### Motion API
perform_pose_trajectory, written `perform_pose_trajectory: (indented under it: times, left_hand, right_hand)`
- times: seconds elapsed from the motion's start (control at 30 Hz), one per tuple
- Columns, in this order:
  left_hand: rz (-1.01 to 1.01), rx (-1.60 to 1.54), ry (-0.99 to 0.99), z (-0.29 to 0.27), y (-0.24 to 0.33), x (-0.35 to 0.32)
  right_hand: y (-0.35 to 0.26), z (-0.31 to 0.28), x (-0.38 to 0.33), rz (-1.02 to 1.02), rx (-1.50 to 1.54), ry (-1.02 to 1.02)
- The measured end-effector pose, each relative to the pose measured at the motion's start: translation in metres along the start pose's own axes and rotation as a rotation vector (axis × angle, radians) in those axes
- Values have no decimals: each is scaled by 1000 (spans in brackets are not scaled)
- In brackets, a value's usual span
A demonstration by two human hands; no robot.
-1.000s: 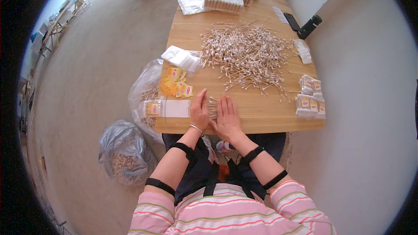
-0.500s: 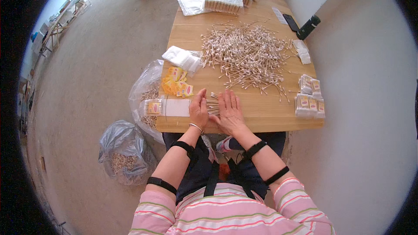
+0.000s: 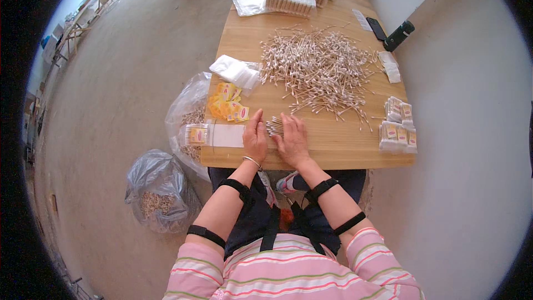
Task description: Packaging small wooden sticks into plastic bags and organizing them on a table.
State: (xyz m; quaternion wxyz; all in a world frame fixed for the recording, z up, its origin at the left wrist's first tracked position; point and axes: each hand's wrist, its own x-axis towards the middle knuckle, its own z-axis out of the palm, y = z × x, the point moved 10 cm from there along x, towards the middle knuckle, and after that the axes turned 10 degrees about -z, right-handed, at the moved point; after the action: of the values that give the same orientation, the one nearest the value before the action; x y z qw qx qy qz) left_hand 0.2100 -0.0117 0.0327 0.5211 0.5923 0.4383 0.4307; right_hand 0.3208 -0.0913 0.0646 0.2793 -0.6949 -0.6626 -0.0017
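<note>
A small bunch of cotton swabs (image 3: 274, 126) lies on the wooden table between my two hands, near its front edge. My left hand (image 3: 255, 138) stands on its edge along the bunch's left side, fingers stretched out. From the other side my right hand (image 3: 294, 140) curves round the swabs, thumb low and fingers at the far end; its palm side is hidden. Left of my left hand lies a pale rectangular card or sheet (image 3: 229, 135). Beyond that, a filled swab packet (image 3: 197, 134) with a yellow label sits at the table's left edge.
A big heap of loose cotton swabs (image 3: 319, 69) covers the table's middle. Yellow labels (image 3: 226, 103) and clear bags (image 3: 236, 70) lie at left. Filled packets (image 3: 397, 136) stand at right, near a dark bottle (image 3: 398, 36). A bag of swabs (image 3: 162, 191) rests on the floor.
My right hand has moved slightly, its spread fingers drawing together and curving round the swabs. The swabs between my hands now sit in a tighter bunch.
</note>
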Motion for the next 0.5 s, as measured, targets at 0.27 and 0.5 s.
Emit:
perform_pose_trajectory:
  times: [0.27,0.5]
  left_hand:
    - [-3,-76,-22,0,-4,2]
    - [-5,29,-92,4,7,0]
  right_hand:
    - [25,-16,-18,238,373,326]
    - [24,4,-14,367,751,391]
